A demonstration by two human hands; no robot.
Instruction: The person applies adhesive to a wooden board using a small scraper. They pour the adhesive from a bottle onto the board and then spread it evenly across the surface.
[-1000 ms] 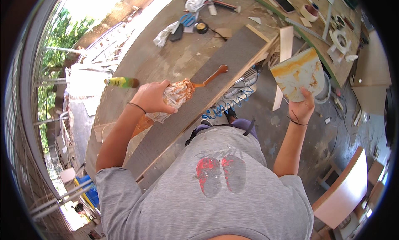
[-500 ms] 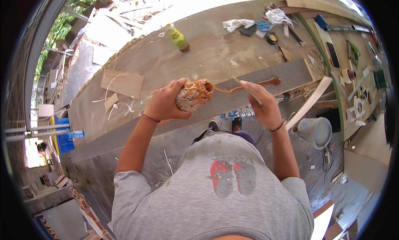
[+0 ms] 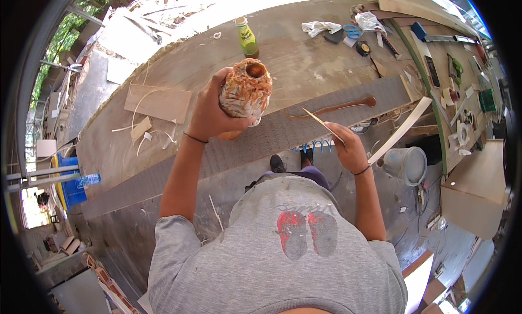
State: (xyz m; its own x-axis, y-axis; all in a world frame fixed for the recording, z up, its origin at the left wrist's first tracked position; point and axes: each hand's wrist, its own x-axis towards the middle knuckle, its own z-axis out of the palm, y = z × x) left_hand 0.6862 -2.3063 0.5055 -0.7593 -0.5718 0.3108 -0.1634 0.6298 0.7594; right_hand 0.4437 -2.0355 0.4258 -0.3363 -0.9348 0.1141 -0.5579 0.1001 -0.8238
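Note:
My left hand (image 3: 209,115) is closed around a plastic container (image 3: 246,96) crusted with orange-brown dried glue. Its round mouth faces up, and brown liquid shows inside. A thin, pointed wooden stick (image 3: 324,125) is gripped in my right hand (image 3: 350,151), its tip angled up and left. Just beyond that tip, a trail of brown glue (image 3: 345,105) lies on a long dark grey board (image 3: 261,139), widening into a blob at its right end. The board runs along the near side of the workbench (image 3: 185,64).
Behind the container stands a green-labelled bottle (image 3: 247,38). A thin wood piece (image 3: 157,103) lies at left. Blue scissors (image 3: 352,31), a tape measure (image 3: 363,48) and a hammer (image 3: 390,45) sit at the far right. A bucket (image 3: 405,166) stands on the floor.
My left hand has lifted the container away and turned its mouth up; the glue strand that ran from it is gone. My right hand has moved down, and its stick now shows clearly.

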